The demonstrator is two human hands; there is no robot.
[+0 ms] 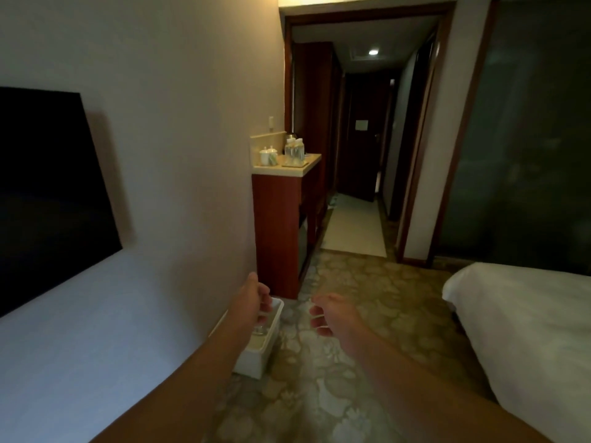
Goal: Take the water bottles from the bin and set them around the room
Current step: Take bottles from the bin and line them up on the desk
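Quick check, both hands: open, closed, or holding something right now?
Left hand: open, fingers loosely curled over the white bin, holding nothing visible.
Right hand: open, fingers loosely curled, empty, above the carpet.

Two bare hands, left [252,298] and right [332,314], reaching forward over patterned carpet. One white bin [262,350] on the floor by the wall, one bottle [260,330] dimly visible inside. On one red-brown cabinet [278,231], a cluster of clear water bottles [295,151], exact number unclear, beside two white lidded cups [268,155]. One dark wall-mounted screen [48,193]. One white bed [524,318].
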